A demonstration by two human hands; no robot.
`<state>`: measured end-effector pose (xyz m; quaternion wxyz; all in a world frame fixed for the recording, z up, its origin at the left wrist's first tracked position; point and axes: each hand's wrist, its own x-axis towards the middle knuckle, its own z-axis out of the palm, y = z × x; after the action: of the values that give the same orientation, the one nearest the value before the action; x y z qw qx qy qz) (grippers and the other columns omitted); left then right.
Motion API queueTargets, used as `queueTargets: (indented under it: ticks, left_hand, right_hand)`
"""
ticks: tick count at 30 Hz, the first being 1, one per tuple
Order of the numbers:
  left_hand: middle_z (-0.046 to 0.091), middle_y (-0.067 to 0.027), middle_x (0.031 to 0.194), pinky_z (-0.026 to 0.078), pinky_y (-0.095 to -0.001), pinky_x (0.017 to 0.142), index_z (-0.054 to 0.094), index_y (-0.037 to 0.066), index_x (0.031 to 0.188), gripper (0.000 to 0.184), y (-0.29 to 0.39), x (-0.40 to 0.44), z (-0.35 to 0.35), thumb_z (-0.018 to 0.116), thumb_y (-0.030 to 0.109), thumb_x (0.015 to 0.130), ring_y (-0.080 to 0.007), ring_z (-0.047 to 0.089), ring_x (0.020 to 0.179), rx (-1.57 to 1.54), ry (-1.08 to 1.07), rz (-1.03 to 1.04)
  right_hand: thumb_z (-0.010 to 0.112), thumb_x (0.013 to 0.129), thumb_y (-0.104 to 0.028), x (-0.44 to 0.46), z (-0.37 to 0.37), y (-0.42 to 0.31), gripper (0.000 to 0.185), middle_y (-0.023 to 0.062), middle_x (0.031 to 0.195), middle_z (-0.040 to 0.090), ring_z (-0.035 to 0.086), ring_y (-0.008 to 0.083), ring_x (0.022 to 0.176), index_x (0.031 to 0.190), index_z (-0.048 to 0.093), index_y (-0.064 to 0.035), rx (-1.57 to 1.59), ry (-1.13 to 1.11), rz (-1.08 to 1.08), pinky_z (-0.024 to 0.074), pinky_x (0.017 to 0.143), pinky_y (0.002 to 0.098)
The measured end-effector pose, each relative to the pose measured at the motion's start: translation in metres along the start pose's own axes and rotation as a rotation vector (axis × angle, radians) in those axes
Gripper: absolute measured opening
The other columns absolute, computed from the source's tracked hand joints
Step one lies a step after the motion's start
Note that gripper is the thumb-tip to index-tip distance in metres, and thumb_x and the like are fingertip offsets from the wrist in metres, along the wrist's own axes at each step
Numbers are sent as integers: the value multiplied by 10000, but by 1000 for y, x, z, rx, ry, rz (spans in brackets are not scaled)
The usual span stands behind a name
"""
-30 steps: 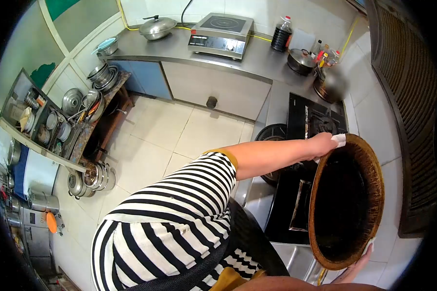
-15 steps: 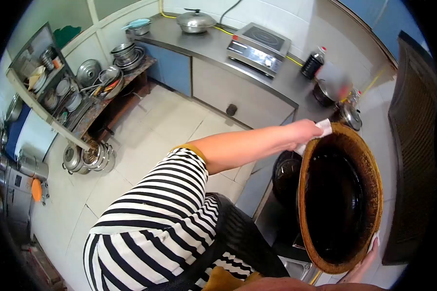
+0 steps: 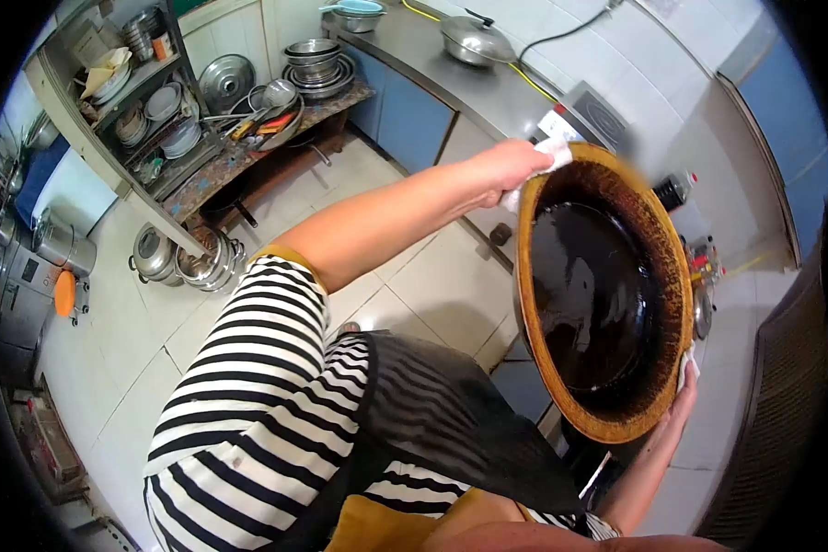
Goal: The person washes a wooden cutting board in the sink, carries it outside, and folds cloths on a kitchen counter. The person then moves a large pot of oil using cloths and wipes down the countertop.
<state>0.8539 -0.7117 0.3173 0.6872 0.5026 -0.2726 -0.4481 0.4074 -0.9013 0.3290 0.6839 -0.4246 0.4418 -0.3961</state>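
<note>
A large, deep round pot (image 3: 664,248) with a brown, crusted rim is held tilted, its mouth facing me. Dark, shiny liquid (image 3: 580,294) lies inside. My left hand (image 3: 513,173) grips the upper left rim through a folded white cloth (image 3: 554,158). At the lower right, my right hand (image 3: 676,414) holds the pot's side, with another white cloth (image 3: 691,361) between hand and rim. Part of the right hand's fingers is hidden behind the pot.
An induction cooker (image 3: 593,120) and a lidded pan (image 3: 477,41) stand on the steel counter (image 3: 414,37). Stacked bowls (image 3: 315,69) and a shelf of dishes (image 3: 147,101) are at left. Pots (image 3: 210,262) sit on the tiled floor. A dark woven panel (image 3: 773,405) stands at right.
The pot has moved left and up in view, carried by both hands, and its inside faces me more. The view has turned, so the counter and shelves appear shifted right.
</note>
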Motion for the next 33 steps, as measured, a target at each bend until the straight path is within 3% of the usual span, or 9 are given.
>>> queueTargets:
  ticks: [3, 4, 8, 13, 20, 24, 28, 33]
  left_hand:
    - [591, -130, 885, 491, -353, 649, 552, -55, 944, 264, 32, -13, -60, 533, 176, 818, -205, 590, 764, 19, 72, -2]
    - [590, -131, 890, 490, -356, 651, 552, -53, 938, 260, 42, -13, -79, 532, 180, 824, -202, 589, 768, 36, 128, -3]
    - [599, -122, 898, 489, -346, 665, 531, -47, 993, 275, 60, 0, -164, 525, 184, 844, -194, 594, 764, -7, 206, 2]
    - [606, -116, 920, 490, -321, 694, 538, -31, 1016, 279, 69, 23, -267, 532, 188, 843, -183, 598, 807, -80, 328, -2]
    - [607, -148, 991, 507, -329, 730, 513, -46, 1084, 315, 95, 35, -354, 479, 195, 885, -218, 615, 839, -151, 561, 67]
    - [597, -157, 1013, 493, -343, 773, 486, -52, 1123, 337, 115, 45, -397, 455, 194, 894, -226, 606, 876, -188, 695, 96]
    - [596, -153, 1025, 483, -348, 793, 492, -39, 1134, 350, 136, 54, -443, 468, 213, 891, -235, 597, 903, -225, 793, 142]
    - [604, -129, 1007, 488, -339, 767, 506, -19, 1121, 336, 160, 74, -514, 473, 228, 895, -216, 603, 879, -176, 871, 96]
  right_hand:
    - [517, 868, -281, 50, 56, 26, 383, 93, 1006, 609, 605, 228, 866, 1160, 520, -33, -74, 9, -73, 502, 727, 349]
    - [527, 864, -273, 43, 99, 33, 375, 91, 997, 611, 603, 223, 860, 1150, 527, -32, -81, -78, -122, 497, 714, 338]
    - [532, 859, -263, 99, 180, 64, 366, 96, 990, 609, 600, 225, 847, 1138, 527, -25, -40, -115, 26, 488, 710, 332]
    - [533, 847, -277, 140, 307, 76, 357, 107, 954, 616, 612, 213, 801, 1087, 540, -13, -99, -246, 38, 493, 690, 337]
    - [507, 828, -241, 219, 469, 84, 297, 87, 867, 615, 604, 184, 723, 1013, 555, -13, -218, -449, 29, 480, 644, 305]
    - [498, 839, -248, 250, 564, 83, 347, 105, 926, 610, 595, 194, 786, 1067, 538, 11, -275, -571, 50, 468, 693, 322]
    - [510, 834, -284, 301, 656, 102, 398, 140, 1019, 596, 560, 231, 934, 1092, 540, 18, -379, -718, 19, 397, 827, 339]
    - [512, 838, -272, 331, 752, 128, 392, 146, 1040, 591, 544, 230, 968, 1083, 543, 32, -447, -713, 112, 396, 840, 346]
